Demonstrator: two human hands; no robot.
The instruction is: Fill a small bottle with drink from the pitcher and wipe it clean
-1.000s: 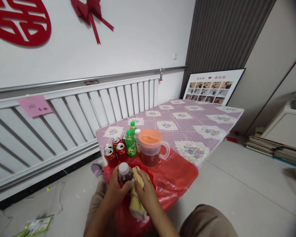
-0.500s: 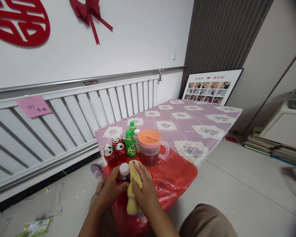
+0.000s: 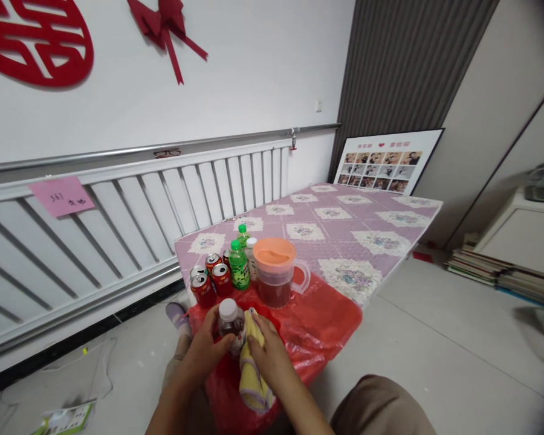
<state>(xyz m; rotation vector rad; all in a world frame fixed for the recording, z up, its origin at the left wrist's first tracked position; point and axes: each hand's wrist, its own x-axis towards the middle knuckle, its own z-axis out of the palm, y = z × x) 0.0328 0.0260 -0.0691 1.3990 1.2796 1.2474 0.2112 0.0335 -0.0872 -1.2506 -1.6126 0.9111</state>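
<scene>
Left hand (image 3: 205, 343): grasping a small bottle (image 3: 232, 321) of dark liquid, white cap on, roughly upright and leaning slightly; whether its base rests on anything is hidden.

Right hand (image 3: 272, 355): grasping a yellow cloth (image 3: 255, 377) with a purple edge, bunched against the bottle's right side, its lower end hanging below the fingers.

Beneath both hands: red plastic sheet (image 3: 329, 308), spread over the near corner of the table (image 3: 351, 275), which wears a purple flowered cover.

Just beyond the right hand: clear jug (image 3: 274, 293), orange lid on, brownish liquid inside, handle turned to the right.

Beyond the left hand: cluster of drink cans (image 3: 204, 293), upright; beside them, green-capped bottles (image 3: 239, 269) and a white-capped bottle (image 3: 252, 258).

Farther off, left of the hands: white radiator (image 3: 172, 205) bearing a pink note (image 3: 62, 196).
</scene>
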